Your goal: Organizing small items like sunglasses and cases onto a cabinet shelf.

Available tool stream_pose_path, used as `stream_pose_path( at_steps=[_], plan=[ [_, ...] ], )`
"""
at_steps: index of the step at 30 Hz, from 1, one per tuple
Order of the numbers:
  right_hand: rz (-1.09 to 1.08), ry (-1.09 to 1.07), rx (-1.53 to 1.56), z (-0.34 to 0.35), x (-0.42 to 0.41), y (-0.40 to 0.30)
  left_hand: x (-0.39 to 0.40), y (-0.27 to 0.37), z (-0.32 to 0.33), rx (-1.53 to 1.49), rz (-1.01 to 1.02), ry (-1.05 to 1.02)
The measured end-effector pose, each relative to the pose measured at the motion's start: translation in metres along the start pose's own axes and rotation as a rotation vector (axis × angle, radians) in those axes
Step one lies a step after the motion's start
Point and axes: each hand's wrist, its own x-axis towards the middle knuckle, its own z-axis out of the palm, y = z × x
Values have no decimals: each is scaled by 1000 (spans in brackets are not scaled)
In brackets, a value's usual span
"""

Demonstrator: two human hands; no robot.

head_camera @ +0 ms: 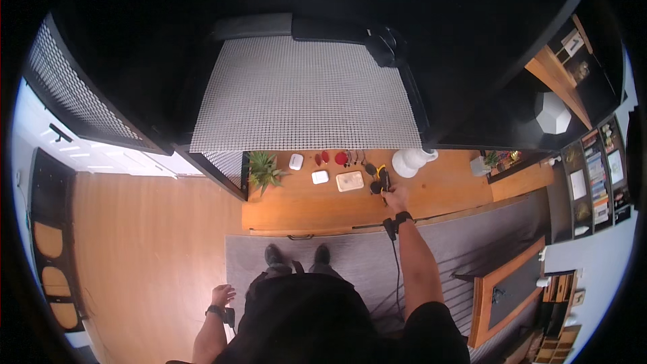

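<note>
My right hand reaches over the wooden cabinet top, its fingers closed around the near end of a black and yellow object. Its exact kind is hard to make out. Dark sunglasses lie just left of it. Further left sit a cream tray, a small white case and a second white case. Behind them are red sunglasses, a round red item and thin-framed eyeglasses. Empty and with fingers loosely apart, my left hand hangs beside my body.
A metal mesh shelf overhangs the back of the cabinet top. A white vase stands right of my right hand, and a spiky green plant stands at the left. The cabinet's front edge borders a grey rug. A wood-framed table stands at right.
</note>
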Motion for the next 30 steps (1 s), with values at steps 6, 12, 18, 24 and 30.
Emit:
stream_pose_path(
  at_steps=[6, 12, 18, 24, 30],
  plan=[
    [58, 115, -50, 3, 4, 21, 0, -7, 2, 57, -1, 34],
    [66, 181, -123, -1, -1, 43, 4, 6, 3, 68, 37, 30],
    [-4, 328, -37, 4, -2, 52, 7, 43, 8, 201, 189, 18],
    [283, 301, 253, -2, -20, 42, 6, 75, 12, 195, 304, -7],
    [179, 309, 252, 11, -29, 42, 15, 53, 9, 167, 154, 1]
  ],
)
